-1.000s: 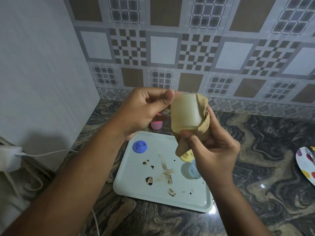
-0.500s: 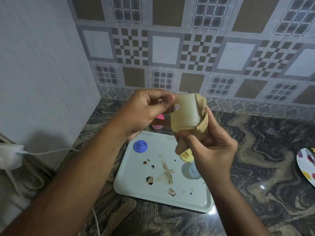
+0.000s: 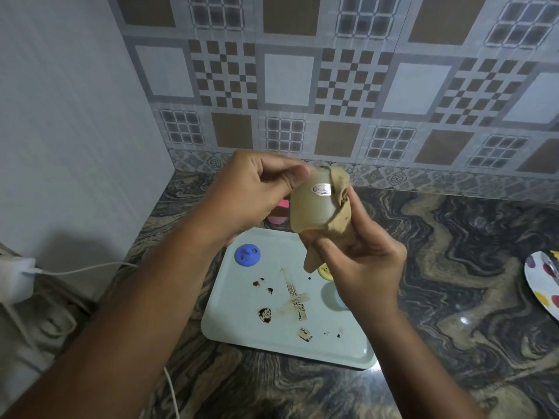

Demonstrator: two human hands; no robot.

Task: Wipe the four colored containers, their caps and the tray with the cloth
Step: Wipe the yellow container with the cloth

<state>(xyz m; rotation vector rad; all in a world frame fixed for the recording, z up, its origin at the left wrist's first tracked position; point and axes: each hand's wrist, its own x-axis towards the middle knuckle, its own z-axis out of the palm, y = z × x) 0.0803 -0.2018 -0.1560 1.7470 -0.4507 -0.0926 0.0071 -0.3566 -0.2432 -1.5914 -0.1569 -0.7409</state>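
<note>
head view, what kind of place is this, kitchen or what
Most likely a home kitchen counter: a marbled stone countertop meets patterned wall tiles in a corner, with a stained tray on it and a spotted plate at the right edge.

A dark, swirl-veined stone countertop stretches before me and meets a backsplash of brown, grey and white patterned tiles at its far edge. To my left rises a plain pale wall. Low beside it sits a white power adapter, its white cable running rightward. At my far right, a plate with coloured spots lies on the counter, cut off by the frame.
</note>
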